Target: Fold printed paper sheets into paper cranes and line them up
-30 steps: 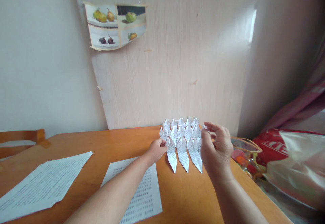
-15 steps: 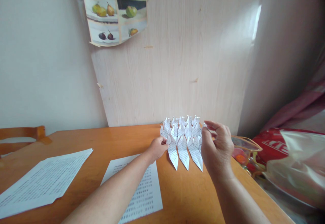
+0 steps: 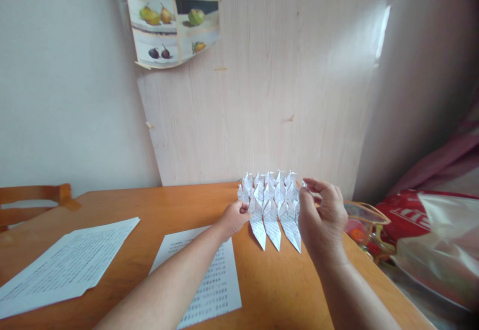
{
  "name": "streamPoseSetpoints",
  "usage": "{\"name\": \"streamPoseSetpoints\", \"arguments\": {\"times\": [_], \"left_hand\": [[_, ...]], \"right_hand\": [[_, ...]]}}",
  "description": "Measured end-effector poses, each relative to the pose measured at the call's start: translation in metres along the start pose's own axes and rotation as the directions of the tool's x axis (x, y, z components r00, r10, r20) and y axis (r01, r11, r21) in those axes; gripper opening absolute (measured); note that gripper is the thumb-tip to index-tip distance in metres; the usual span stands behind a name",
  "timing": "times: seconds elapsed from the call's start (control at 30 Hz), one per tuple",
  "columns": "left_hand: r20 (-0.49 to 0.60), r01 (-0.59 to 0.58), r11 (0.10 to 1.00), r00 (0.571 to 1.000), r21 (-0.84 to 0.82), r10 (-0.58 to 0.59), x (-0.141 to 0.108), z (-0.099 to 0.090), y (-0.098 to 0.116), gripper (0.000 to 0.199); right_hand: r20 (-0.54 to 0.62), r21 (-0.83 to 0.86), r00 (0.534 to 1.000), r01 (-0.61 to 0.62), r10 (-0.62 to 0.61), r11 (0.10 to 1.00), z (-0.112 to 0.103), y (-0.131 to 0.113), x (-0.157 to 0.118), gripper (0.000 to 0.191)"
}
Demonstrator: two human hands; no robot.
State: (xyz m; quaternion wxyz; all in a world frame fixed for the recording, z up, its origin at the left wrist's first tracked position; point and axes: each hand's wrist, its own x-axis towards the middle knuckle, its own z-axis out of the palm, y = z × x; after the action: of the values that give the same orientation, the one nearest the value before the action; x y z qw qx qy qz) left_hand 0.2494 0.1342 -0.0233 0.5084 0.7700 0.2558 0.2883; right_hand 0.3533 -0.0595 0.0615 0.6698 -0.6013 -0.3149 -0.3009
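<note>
Several white paper cranes [image 3: 270, 215], folded from printed paper, stand close together in rows on the wooden table. Three front ones point their long wings toward me. At the left end of the front row, my left hand [image 3: 235, 219] pinches the edge of a paper crane [image 3: 256, 223] between thumb and fingers. My right hand [image 3: 324, 215] is at the right end, thumb and index finger curled together around the edge of a paper crane [image 3: 297, 210]. That hand covers much of the right side, so its exact grip is partly hidden.
A printed sheet [image 3: 220, 290] lies under my left forearm. Farther left is a stack of printed paper [image 3: 78, 260]. A chair back [image 3: 33, 198] stands at the far left. Beyond the table's right edge are a clear container [image 3: 361, 220] and a red bag [image 3: 404, 210].
The view has shifted slightly, moving everything a little to the right. The front left crane's wing tip is a bit closer to its neighbour. Both hands keep nearly the same pose.
</note>
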Motion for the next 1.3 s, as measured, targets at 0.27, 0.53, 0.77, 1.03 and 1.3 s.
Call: {"name": "streamPoseSetpoints", "arguments": {"times": [0.27,0.53,0.77,1.03,1.3], "left_hand": [[-0.108,0.024,1.000,0.994,0.008,-0.023,-0.020,-0.015,0.020,0.021],[-0.217,0.069,0.998,0.974,0.008,-0.066,-0.071,-0.055,0.041,0.024],[-0.169,0.118,0.991,0.980,0.066,-0.105,-0.135,-0.095,0.049,0.022],[-0.149,-0.037,0.936,0.984,0.350,0.094,-0.148,-0.115,0.024,0.017],[-0.018,-0.091,0.818,0.992,0.568,0.122,-0.155,-0.118,0.026,0.013]], "right_hand": [[0.033,-0.017,0.999,-0.005,0.005,1.000,0.001,0.003,-0.003,0.018],[0.111,0.015,0.993,-0.043,0.041,0.999,0.007,0.004,-0.012,0.018],[0.422,0.048,0.906,-0.055,0.030,0.997,0.016,-0.004,-0.042,0.017],[0.880,0.112,0.453,0.089,-0.141,0.990,0.021,-0.025,-0.096,0.018],[0.958,0.089,0.247,0.210,-0.142,0.974,0.019,-0.033,-0.104,0.028]]}}
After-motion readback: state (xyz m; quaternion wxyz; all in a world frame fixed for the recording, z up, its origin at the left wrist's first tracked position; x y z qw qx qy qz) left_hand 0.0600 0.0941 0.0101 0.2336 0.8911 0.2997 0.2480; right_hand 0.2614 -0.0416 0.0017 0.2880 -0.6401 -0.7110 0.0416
